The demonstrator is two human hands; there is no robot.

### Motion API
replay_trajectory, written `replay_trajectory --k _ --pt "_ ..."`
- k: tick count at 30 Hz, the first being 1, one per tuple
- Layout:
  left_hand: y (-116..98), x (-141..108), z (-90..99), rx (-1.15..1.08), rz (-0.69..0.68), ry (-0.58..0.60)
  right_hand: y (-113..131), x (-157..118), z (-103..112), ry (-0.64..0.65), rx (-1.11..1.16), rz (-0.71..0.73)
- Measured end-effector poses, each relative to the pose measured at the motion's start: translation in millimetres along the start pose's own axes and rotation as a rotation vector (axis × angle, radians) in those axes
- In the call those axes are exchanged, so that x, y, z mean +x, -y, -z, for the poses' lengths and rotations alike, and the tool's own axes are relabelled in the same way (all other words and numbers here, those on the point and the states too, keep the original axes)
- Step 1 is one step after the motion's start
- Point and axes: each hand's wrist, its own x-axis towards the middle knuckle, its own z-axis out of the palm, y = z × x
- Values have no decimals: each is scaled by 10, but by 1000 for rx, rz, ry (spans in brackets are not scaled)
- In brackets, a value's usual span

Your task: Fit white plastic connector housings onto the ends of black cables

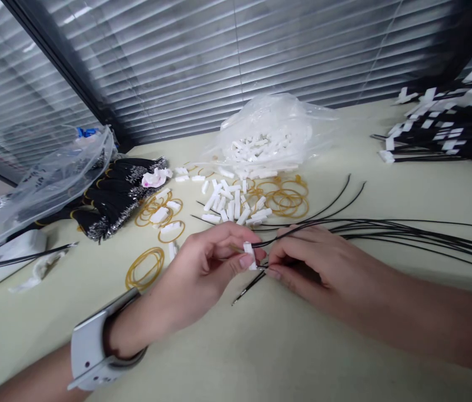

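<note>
Between thumb and fingers, my left hand [206,271] grips a small white connector housing [250,255] in the middle of the view. Black wires run into the housing's right side. Close beside it, my right hand [315,259] pinches a thin black wire [262,267] whose tip is at the housing's lower end. Whether that tip is inside the housing, I cannot tell. More loose black wires [403,228] pass behind and under my right hand and trail off to the right. Below the housing, a few wire ends with metal terminals [240,297] stick out over the table.
Behind my hands lie a pile of white housings [234,202] and yellow rubber bands [288,198]. A clear plastic bag [269,131] of housings stands against the blinds. Bundled black wires [114,192] lie at left, wires with white housings [441,125] at far right.
</note>
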Motion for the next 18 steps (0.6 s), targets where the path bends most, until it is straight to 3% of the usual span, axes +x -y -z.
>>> replay_trajectory --k 18 --pt "-2 -5 -33 -6 41 -30 1 4 0 16 60 -2"
